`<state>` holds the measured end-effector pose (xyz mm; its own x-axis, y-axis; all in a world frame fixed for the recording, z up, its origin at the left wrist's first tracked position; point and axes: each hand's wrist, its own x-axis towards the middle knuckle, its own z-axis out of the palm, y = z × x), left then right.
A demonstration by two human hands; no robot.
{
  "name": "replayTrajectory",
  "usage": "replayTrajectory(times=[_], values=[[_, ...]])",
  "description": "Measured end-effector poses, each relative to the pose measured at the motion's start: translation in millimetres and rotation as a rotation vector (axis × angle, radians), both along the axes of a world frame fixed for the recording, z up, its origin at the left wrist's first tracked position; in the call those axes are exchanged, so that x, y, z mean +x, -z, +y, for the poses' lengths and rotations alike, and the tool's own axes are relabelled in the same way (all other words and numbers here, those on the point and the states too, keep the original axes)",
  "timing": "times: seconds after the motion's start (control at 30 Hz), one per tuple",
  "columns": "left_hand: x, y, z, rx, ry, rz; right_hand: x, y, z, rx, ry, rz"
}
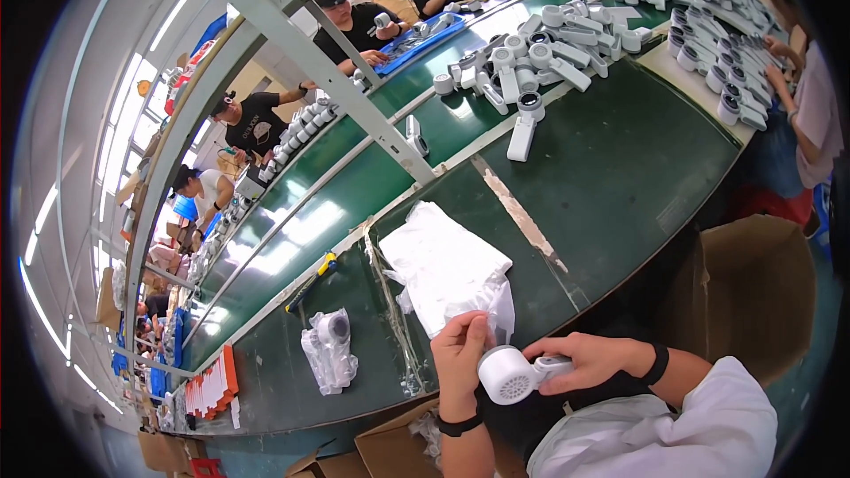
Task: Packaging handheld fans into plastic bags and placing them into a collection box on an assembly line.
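My right hand (582,362) is closed round the short handle of a white handheld fan (508,377), its round slotted head turned upward. Beside the fan head, my left hand (458,356) has its thumb and fingers pinched together at the edge of a thin plastic bag (502,312). That bag lies at the near end of a pile of white plastic bags (443,252) on the green worktable (637,168). Left of the pile rests another fan in a clear bag (330,350). The fan is outside any bag.
A yellow-and-blue hand tool (312,282) lies by the metal rail. One fan (524,128) lies apart from a large heap of fans (540,53). Orange-and-white cartons (212,385) stand at left. An open cardboard box (753,292) is at right. Several co-workers sit along the conveyor (305,221).
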<state>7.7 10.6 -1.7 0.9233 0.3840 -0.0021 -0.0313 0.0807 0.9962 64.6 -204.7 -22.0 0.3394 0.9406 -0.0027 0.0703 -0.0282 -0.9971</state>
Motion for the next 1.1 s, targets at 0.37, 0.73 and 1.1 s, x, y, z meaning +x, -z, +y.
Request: replayTrajectory(times=[0.37, 0.73, 1.1], values=[[-11, -1, 18, 0.142, 0.006, 0.036, 15, 0, -1, -0.137, 0.142, -0.126], [-4, -3, 15, 0.001, 0.110, 0.038, 21, -19, 5, -0.139, -0.057, -0.020], [-13, -1, 28, 0.074, -0.026, 0.028, 24, -4, 10, -0.144, 0.163, -0.162]])
